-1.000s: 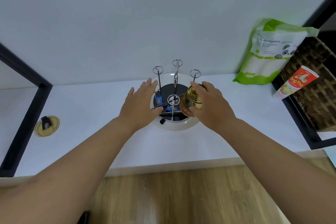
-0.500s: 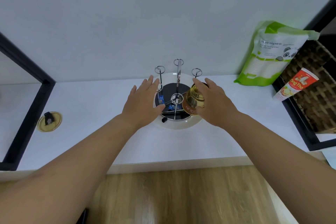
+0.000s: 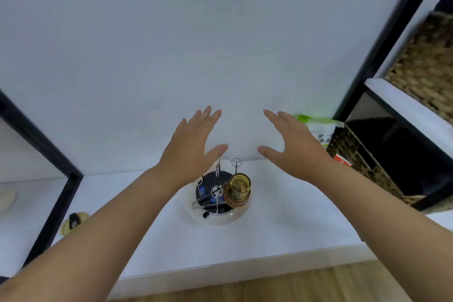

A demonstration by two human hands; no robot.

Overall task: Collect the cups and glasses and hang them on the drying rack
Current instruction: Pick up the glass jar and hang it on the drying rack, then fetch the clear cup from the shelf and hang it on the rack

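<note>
The drying rack point(image 3: 217, 218), a round white-rimmed base with thin metal pegs ending in rings, stands on the white counter. An amber glass point(image 3: 238, 189) with a brown band hangs upside down on a peg at the rack's right side. My left hand point(image 3: 190, 152) is raised above and behind the rack's left side, fingers spread, holding nothing. My right hand point(image 3: 294, 147) is lifted above and to the right of the glass, open and empty. Neither hand touches the rack or the glass.
A round yellow lid point(image 3: 73, 222) lies on the counter at the left beside a black frame post point(image 3: 56, 206). A green and white pouch point(image 3: 318, 130) leans at the back right. Woven baskets point(image 3: 426, 61) sit in the black shelf unit on the right.
My right hand has let go of the amber glass, which stays on its peg. Both hands have risen away from the rack, and the view has tilted upward.
</note>
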